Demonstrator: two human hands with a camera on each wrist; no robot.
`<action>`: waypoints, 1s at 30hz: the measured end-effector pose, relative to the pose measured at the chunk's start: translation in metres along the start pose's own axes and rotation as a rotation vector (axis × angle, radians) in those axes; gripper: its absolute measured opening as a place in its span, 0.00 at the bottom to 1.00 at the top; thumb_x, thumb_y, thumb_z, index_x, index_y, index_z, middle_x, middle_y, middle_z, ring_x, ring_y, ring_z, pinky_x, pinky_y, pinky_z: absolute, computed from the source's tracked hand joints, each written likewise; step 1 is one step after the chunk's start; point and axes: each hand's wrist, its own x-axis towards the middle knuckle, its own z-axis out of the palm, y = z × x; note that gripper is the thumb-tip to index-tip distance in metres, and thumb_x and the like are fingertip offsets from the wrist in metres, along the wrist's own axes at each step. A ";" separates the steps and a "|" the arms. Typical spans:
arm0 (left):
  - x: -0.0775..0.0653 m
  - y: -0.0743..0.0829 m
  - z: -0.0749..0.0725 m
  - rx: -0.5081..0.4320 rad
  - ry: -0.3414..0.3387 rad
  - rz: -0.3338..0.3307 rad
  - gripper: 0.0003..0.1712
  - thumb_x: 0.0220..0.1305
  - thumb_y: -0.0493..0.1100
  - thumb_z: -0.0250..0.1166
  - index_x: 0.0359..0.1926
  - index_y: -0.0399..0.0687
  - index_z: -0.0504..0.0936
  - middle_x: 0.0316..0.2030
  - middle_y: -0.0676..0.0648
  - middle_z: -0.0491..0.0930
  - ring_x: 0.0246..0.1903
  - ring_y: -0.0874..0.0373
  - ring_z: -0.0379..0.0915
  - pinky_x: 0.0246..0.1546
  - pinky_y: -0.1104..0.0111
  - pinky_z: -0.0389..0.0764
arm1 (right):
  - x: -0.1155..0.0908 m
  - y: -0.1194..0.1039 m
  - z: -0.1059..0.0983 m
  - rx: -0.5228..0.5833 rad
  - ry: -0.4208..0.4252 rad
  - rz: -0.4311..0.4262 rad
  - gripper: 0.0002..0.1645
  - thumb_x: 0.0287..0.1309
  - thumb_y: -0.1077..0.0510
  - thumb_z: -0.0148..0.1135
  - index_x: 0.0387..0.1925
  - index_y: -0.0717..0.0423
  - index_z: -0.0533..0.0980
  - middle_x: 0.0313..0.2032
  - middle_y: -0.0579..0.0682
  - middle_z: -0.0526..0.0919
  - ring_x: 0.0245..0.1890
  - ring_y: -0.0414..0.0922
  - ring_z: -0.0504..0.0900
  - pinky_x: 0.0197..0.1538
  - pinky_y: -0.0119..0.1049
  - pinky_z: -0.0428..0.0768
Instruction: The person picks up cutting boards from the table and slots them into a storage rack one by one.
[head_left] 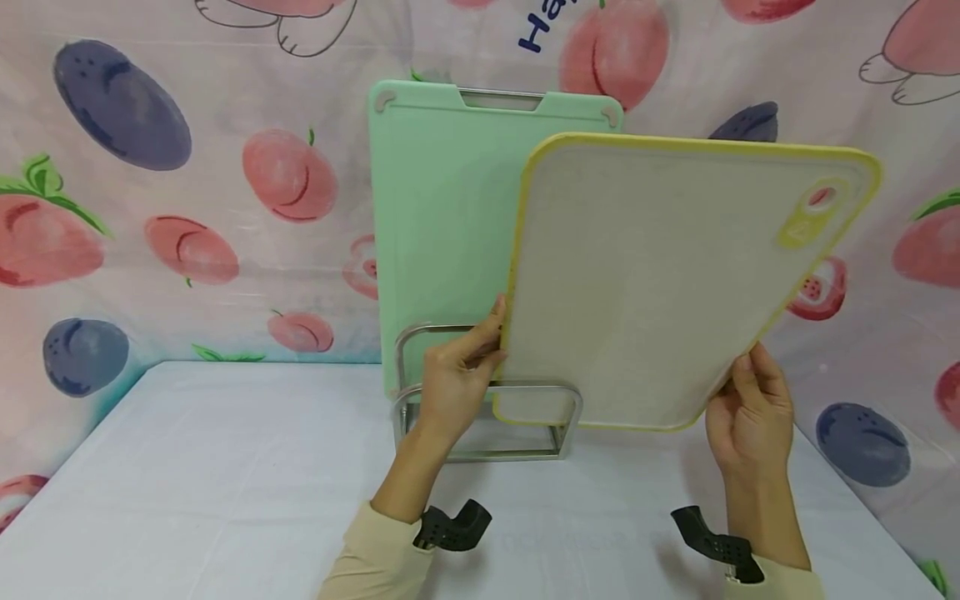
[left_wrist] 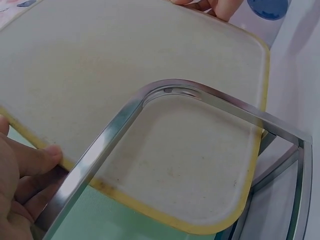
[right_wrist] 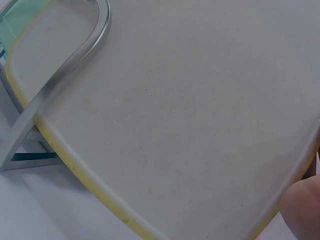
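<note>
A white cutting board with a yellow rim (head_left: pixel 660 283) is held tilted between both hands. My left hand (head_left: pixel 459 375) pinches its left edge, thumb on the front face. At the lower right edge my right hand (head_left: pixel 750 412) grips it, thumb in front and fingers behind. The board's lower left corner is behind the front loop of a metal rack (head_left: pixel 536 387), while its right part juts out beyond the rack. A mint-green cutting board (head_left: pixel 442 225) stands upright in the rack, partly hidden by the white board. In the left wrist view the rack's bar (left_wrist: pixel 175 86) crosses before the white board.
The rack stands on a table with a white cloth (head_left: pixel 247 467). Close behind hangs a fruit-printed curtain (head_left: pixel 210 183). Black wrist mounts (head_left: pixel 453 527) sit on both forearms.
</note>
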 end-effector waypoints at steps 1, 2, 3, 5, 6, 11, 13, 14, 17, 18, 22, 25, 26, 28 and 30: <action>0.000 0.000 -0.001 0.006 0.002 0.002 0.34 0.42 0.22 0.66 0.54 0.44 0.74 0.47 0.48 0.76 0.35 0.56 0.78 0.31 0.71 0.78 | 0.000 0.000 0.000 0.001 -0.001 0.002 0.14 0.52 0.78 0.48 0.39 0.71 0.76 0.35 0.63 0.79 0.34 0.54 0.77 0.36 0.39 0.74; 0.000 0.000 -0.001 0.002 0.001 0.001 0.34 0.42 0.22 0.66 0.54 0.44 0.74 0.47 0.48 0.76 0.35 0.56 0.78 0.31 0.71 0.78 | 0.000 0.001 0.000 0.001 -0.003 0.005 0.14 0.52 0.78 0.48 0.39 0.71 0.76 0.35 0.63 0.78 0.34 0.54 0.77 0.36 0.39 0.74; 0.000 0.000 -0.002 -0.003 0.001 0.001 0.34 0.42 0.22 0.66 0.54 0.43 0.74 0.48 0.47 0.76 0.35 0.56 0.78 0.31 0.71 0.78 | -0.001 0.001 0.001 0.004 -0.005 0.009 0.14 0.52 0.78 0.48 0.39 0.71 0.76 0.35 0.63 0.78 0.35 0.54 0.77 0.37 0.39 0.74; 0.000 -0.001 -0.003 -0.019 -0.005 -0.014 0.34 0.42 0.22 0.66 0.54 0.43 0.74 0.46 0.46 0.77 0.35 0.56 0.78 0.32 0.70 0.78 | -0.001 0.002 0.001 0.006 -0.010 0.017 0.14 0.53 0.77 0.48 0.40 0.71 0.76 0.35 0.63 0.78 0.35 0.53 0.77 0.38 0.39 0.74; 0.000 -0.001 -0.004 -0.026 -0.009 -0.022 0.34 0.42 0.22 0.66 0.54 0.43 0.74 0.45 0.45 0.78 0.35 0.56 0.78 0.32 0.70 0.78 | -0.002 0.002 0.000 0.009 -0.014 0.023 0.14 0.53 0.77 0.47 0.39 0.71 0.76 0.36 0.63 0.78 0.36 0.53 0.77 0.38 0.39 0.74; 0.000 -0.002 -0.008 -0.068 -0.044 -0.041 0.33 0.44 0.22 0.65 0.54 0.43 0.73 0.45 0.45 0.77 0.35 0.55 0.78 0.33 0.70 0.78 | -0.003 0.003 -0.001 0.003 -0.035 0.039 0.14 0.54 0.76 0.47 0.39 0.69 0.76 0.36 0.61 0.79 0.37 0.52 0.77 0.40 0.38 0.73; 0.000 -0.002 -0.010 -0.090 -0.056 -0.037 0.32 0.44 0.22 0.65 0.54 0.41 0.73 0.47 0.45 0.76 0.36 0.54 0.78 0.32 0.69 0.79 | -0.004 0.004 0.000 -0.011 -0.042 0.035 0.14 0.54 0.76 0.47 0.38 0.69 0.77 0.36 0.61 0.79 0.37 0.52 0.77 0.41 0.37 0.73; 0.000 -0.002 -0.010 -0.102 -0.057 -0.037 0.32 0.44 0.22 0.64 0.53 0.41 0.73 0.47 0.45 0.76 0.35 0.53 0.78 0.32 0.68 0.79 | -0.004 0.004 0.000 -0.011 -0.044 0.034 0.14 0.54 0.76 0.47 0.38 0.69 0.77 0.36 0.61 0.79 0.37 0.52 0.77 0.40 0.37 0.73; 0.001 -0.001 -0.012 -0.108 -0.058 -0.036 0.31 0.44 0.21 0.65 0.53 0.39 0.73 0.46 0.44 0.76 0.34 0.52 0.79 0.32 0.68 0.79 | -0.004 0.005 0.000 0.009 -0.043 0.047 0.14 0.54 0.76 0.47 0.38 0.69 0.77 0.36 0.61 0.79 0.37 0.52 0.77 0.41 0.38 0.73; 0.002 -0.001 -0.013 -0.106 -0.057 -0.039 0.32 0.44 0.21 0.65 0.53 0.40 0.73 0.45 0.43 0.77 0.34 0.52 0.79 0.32 0.68 0.79 | -0.004 0.005 0.001 0.013 -0.045 0.054 0.14 0.54 0.76 0.47 0.38 0.69 0.77 0.36 0.61 0.79 0.37 0.52 0.76 0.41 0.38 0.73; 0.003 0.000 -0.015 -0.082 -0.050 -0.053 0.33 0.43 0.21 0.65 0.53 0.42 0.74 0.41 0.43 0.79 0.33 0.54 0.79 0.32 0.69 0.79 | -0.005 0.006 0.002 0.036 -0.037 0.084 0.14 0.54 0.77 0.46 0.38 0.69 0.76 0.35 0.61 0.78 0.37 0.52 0.76 0.42 0.38 0.72; 0.003 0.000 -0.017 -0.072 -0.049 -0.059 0.34 0.42 0.21 0.66 0.54 0.44 0.74 0.42 0.44 0.79 0.33 0.55 0.78 0.32 0.69 0.79 | -0.005 0.007 0.002 0.030 -0.035 0.090 0.15 0.54 0.77 0.46 0.39 0.69 0.76 0.35 0.61 0.78 0.37 0.52 0.76 0.43 0.38 0.71; 0.003 0.000 -0.017 -0.077 -0.049 -0.061 0.34 0.42 0.21 0.66 0.54 0.44 0.74 0.42 0.44 0.79 0.33 0.55 0.78 0.33 0.69 0.79 | -0.005 0.007 0.002 0.032 -0.033 0.091 0.15 0.54 0.77 0.45 0.40 0.69 0.76 0.35 0.61 0.78 0.37 0.52 0.76 0.43 0.38 0.71; 0.002 0.000 -0.018 -0.080 -0.051 -0.067 0.34 0.42 0.22 0.66 0.54 0.44 0.73 0.44 0.45 0.78 0.33 0.55 0.79 0.33 0.68 0.79 | -0.006 0.008 0.003 0.031 -0.030 0.091 0.15 0.55 0.77 0.45 0.40 0.69 0.76 0.35 0.61 0.78 0.37 0.52 0.76 0.43 0.37 0.71; 0.002 -0.001 -0.018 -0.079 -0.048 -0.067 0.34 0.42 0.22 0.66 0.54 0.44 0.74 0.42 0.44 0.79 0.33 0.55 0.79 0.33 0.68 0.79 | -0.006 0.008 0.003 0.032 -0.031 0.096 0.15 0.55 0.76 0.45 0.40 0.69 0.76 0.36 0.61 0.78 0.37 0.51 0.76 0.44 0.37 0.71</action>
